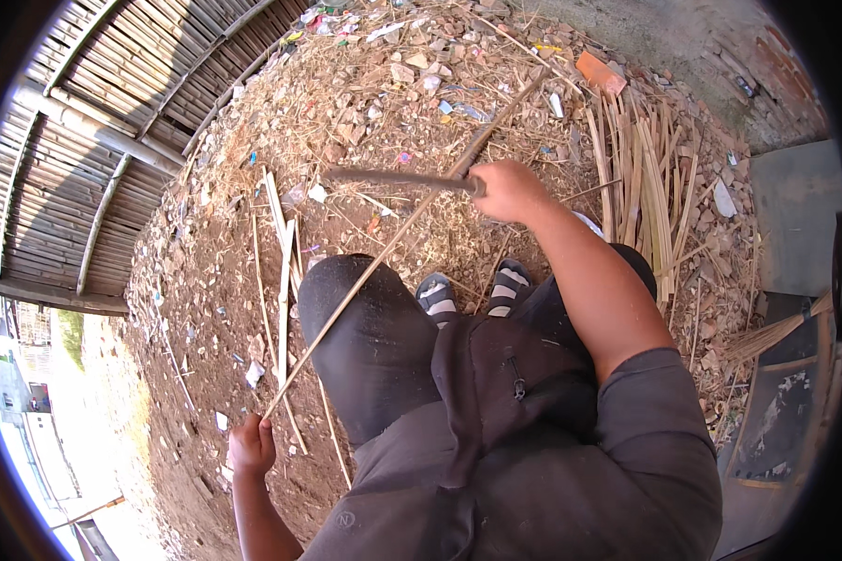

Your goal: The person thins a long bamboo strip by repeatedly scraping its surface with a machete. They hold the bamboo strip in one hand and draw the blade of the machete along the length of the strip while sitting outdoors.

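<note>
My left hand [252, 443], low at the left, is closed round the near end of a long thin bamboo strip [344, 302]. The strip slants up and right across my left knee. My right hand [508, 192] grips the handle of a large knife with a dark, rusty-looking blade [393, 178], which points left. Blade and strip cross just left of my right fist; I cannot tell how deep the edge sits. Beyond the crossing, a thicker brown stick [505, 120] continues the same slant; whether it joins the strip is hidden.
A pile of split bamboo strips [647, 182] lies at the right, and a few more strips [284, 290] at the left. A red brick piece [601, 73] is by the wall. Rubble and litter cover the ground [201, 309]. A bamboo slat fence [94, 140] stands at the far left.
</note>
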Motion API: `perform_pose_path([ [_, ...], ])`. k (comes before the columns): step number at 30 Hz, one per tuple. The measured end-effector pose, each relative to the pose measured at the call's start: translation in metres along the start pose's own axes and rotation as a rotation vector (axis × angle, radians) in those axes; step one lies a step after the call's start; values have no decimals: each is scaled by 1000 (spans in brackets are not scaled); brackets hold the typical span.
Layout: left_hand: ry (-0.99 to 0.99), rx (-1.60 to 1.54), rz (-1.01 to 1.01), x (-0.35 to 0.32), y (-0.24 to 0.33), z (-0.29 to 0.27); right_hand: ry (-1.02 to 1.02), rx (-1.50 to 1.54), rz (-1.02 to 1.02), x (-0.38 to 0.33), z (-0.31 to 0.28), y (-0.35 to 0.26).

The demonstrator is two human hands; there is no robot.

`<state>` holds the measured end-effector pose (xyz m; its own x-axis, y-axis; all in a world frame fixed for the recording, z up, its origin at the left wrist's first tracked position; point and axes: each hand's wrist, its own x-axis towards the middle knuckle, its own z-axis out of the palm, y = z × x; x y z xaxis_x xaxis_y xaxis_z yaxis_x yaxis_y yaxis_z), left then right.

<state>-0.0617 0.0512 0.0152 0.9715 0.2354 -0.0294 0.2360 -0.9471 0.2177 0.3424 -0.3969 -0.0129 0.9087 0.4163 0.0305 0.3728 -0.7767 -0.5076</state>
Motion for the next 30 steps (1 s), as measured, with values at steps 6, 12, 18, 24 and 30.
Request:
perform_pose_path([
  [6,-30,-19,-28,-1,-6,3,22,14,228,7,-14,14],
  [12,-33,-42,-27,-16,-11,20,9,104,114,-6,-13,7],
  [18,-76,63,-142,0,30,13,12,138,20,-4,-8,8],
  [24,245,-53,95,40,79,22,-56,101,-6,-4,-1,3],
  [30,96,-7,92,45,75,20,78,56,-195,-11,4,10],
])
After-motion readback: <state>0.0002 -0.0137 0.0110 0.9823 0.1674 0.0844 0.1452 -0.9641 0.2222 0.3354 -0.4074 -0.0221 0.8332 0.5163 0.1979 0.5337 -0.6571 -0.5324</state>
